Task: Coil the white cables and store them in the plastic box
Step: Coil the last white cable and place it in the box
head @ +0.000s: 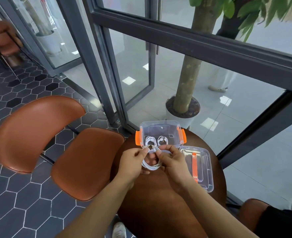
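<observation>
A coiled white cable point(151, 164) is pinched by the left hand point(131, 163) and the right hand point(171, 160), just before the clear orange-latched plastic box point(160, 130).

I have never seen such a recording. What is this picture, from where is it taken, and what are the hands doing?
There is no machine: a person wears one camera on the head, looking down at their own hands. The left hand and the right hand both pinch a looped white cable over a round brown table. Behind it stands an open plastic box with orange clips; two coiled cables lie inside. Its lid lies on the table, to the right. A brown chair stands at the left.
</observation>
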`<state>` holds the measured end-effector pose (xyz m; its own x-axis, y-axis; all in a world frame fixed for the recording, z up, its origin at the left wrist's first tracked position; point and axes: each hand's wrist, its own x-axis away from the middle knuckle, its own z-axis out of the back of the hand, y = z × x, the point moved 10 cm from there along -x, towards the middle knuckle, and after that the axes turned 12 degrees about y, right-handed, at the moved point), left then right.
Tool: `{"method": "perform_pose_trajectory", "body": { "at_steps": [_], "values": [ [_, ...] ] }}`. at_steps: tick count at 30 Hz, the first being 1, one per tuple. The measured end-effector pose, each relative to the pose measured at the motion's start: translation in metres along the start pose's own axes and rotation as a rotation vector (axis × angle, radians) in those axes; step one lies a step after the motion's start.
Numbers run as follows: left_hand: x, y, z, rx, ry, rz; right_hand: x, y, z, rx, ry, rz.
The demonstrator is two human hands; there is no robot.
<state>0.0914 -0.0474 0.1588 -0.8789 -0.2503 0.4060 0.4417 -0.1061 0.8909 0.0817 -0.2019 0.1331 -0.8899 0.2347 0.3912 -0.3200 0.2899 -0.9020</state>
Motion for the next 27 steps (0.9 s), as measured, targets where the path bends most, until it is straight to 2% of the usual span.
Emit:
{"method": "perform_pose_trajectory", "body": {
  "at_steps": [5, 8, 13, 15, 20, 27],
  "values": [
    [-0.002, 0.011, -0.001, -0.210, -0.006, -0.180, 0.001, -0.008, 0.005, 0.251, 0.062, 0.167],
    [-0.002, 0.012, -0.001, -0.254, -0.004, -0.211, 0.004, -0.011, 0.006, 0.312, 0.090, 0.197],
    [0.002, -0.003, -0.006, -0.129, -0.060, -0.105, 0.009, -0.018, 0.006, 0.423, 0.124, 0.276],
    [0.001, -0.007, -0.008, -0.154, -0.081, -0.105, 0.009, -0.020, 0.009, 0.468, 0.142, 0.294],
    [0.000, -0.012, -0.012, -0.137, -0.144, -0.063, 0.004, -0.015, 0.015, 0.392, 0.121, 0.210],
    [0.005, -0.018, -0.017, -0.108, -0.175, -0.025, 0.003, -0.010, 0.021, 0.394, 0.101, 0.223]
  ]
}}
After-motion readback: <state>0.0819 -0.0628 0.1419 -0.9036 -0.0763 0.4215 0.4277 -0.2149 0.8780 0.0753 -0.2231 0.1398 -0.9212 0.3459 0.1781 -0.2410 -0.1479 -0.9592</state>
